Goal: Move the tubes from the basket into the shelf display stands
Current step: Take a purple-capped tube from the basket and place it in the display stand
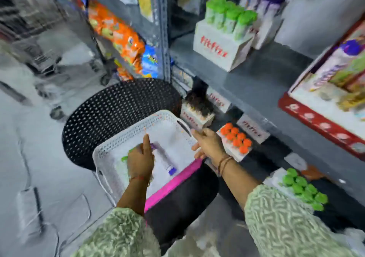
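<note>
A white perforated basket (126, 138) rests on a black round stool (110, 110). Inside lies a purple-capped tube (165, 161), and a green-capped tube (124, 158) peeks out under my left hand (140, 161). That hand is down in the basket, fingers curled over the green-capped tube, forefinger pointing up. My right hand (207, 145) hovers at the basket's right rim, fingers loosely apart, holding nothing. White display stands sit on the shelves: one with green-capped tubes (227, 39) on the upper shelf, one with orange caps (236, 140) and one with green caps (304, 189) lower down.
Further white stands (197, 112) sit on the lower shelf, and a purple-capped stand (264, 15) at the back of the upper shelf. A red-edged tray of boxes (325, 106) is at right. Orange snack bags (116, 37) hang at left. A pink strip (173, 183) borders the basket.
</note>
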Demonstrator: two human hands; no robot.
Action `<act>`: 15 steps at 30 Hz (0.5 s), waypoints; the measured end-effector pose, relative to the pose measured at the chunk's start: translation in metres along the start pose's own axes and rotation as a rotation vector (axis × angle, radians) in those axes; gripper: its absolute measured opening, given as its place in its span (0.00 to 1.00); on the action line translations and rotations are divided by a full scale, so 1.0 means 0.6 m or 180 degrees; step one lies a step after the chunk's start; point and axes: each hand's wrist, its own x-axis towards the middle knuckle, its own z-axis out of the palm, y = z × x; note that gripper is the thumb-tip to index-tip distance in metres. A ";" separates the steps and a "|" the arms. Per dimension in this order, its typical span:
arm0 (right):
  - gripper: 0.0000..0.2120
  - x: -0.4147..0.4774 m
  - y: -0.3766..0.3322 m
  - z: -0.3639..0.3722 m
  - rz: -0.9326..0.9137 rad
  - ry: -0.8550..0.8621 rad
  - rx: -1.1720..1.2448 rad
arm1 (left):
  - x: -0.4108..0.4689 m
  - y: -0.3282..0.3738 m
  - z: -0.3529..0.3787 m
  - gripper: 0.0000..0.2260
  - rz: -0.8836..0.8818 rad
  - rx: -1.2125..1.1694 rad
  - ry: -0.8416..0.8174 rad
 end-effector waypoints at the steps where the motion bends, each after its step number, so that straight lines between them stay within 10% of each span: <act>1: 0.10 0.015 0.009 0.020 0.0025 -0.0076 -0.0209 | 0.000 -0.028 -0.003 0.33 -0.0057 0.0166 -0.0037; 6: 0.04 0.091 0.085 0.104 -0.0225 -0.0569 -0.2060 | -0.046 -0.139 0.020 0.22 0.0058 0.1297 -0.0656; 10: 0.23 0.116 0.131 0.153 -0.0258 -0.1171 -0.3168 | -0.062 -0.176 0.042 0.26 0.0686 0.1879 -0.0904; 15: 0.21 0.121 0.154 0.182 -0.0498 -0.0679 -0.3423 | -0.059 -0.176 0.048 0.19 0.0691 0.1943 -0.0991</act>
